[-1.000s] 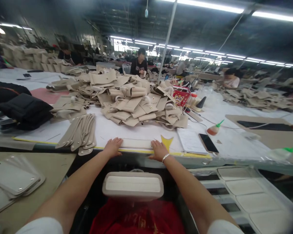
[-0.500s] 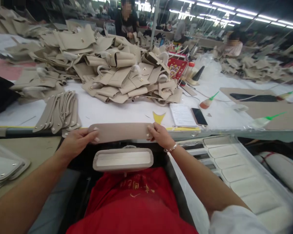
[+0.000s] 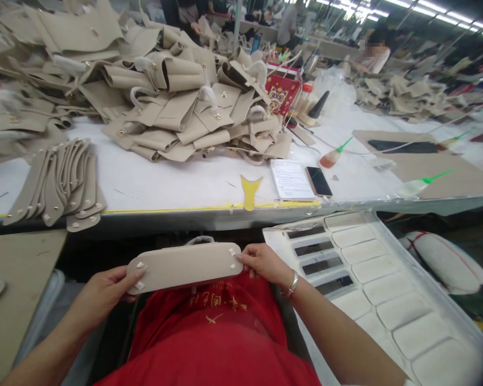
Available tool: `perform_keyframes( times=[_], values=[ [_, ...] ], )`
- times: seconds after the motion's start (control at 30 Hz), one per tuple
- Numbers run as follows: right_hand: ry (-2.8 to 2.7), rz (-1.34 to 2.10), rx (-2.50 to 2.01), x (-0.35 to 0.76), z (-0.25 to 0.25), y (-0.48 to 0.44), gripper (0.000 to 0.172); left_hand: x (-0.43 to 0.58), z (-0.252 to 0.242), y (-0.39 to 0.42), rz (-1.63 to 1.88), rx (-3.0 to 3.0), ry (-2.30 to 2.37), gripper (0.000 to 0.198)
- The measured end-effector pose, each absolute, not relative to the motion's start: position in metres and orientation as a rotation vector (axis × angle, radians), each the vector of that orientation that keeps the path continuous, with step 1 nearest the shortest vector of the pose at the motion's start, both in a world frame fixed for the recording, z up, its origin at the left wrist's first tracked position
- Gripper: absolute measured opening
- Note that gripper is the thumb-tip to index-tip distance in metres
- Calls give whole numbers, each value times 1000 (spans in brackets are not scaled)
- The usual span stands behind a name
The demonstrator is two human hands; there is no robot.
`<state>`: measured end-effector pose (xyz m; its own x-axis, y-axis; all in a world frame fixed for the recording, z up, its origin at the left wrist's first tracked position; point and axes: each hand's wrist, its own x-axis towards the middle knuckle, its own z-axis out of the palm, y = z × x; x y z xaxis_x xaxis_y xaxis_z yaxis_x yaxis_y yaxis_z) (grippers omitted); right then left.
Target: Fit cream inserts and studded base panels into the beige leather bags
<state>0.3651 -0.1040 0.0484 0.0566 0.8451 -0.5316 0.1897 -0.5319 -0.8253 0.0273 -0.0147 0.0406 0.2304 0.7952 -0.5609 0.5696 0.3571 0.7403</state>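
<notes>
At lower centre, the left hand (image 3: 115, 287) and right hand (image 3: 263, 262) pinch opposite ends of a long, beige, round-ended panel (image 3: 185, 266), its small white tabs (image 3: 233, 252) seemingly already fitted; what remains cannot be told.

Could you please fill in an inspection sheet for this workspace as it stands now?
Surface: white-covered worktable, yellow strip along its front edge.
Job's things: beige panel with rounded ends and white tabs at both, held off the table.
Clutter: heap of beige pieces; fanned stack of strips overhanging the front edge; yellow piece; notepad beside a phone; green-tipped bottle.
Hands: left hand grips one panel end, right hand the other.
Cables: pale cord crossing a black piece.
Surroundings: co-worker in grey in background; ceiling lights.
</notes>
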Motion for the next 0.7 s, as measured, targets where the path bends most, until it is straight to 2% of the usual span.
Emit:
perform_keyframes(
  times=[0.47,0.7],
  values=[
    [-1068,1492,-1906,368,40,-100,31,24,27,-2,168,1180,1471,39],
    [-1162,1418,-2012,367,42,-97,32,23,31,1,134,1341,1549,41]
  ],
)
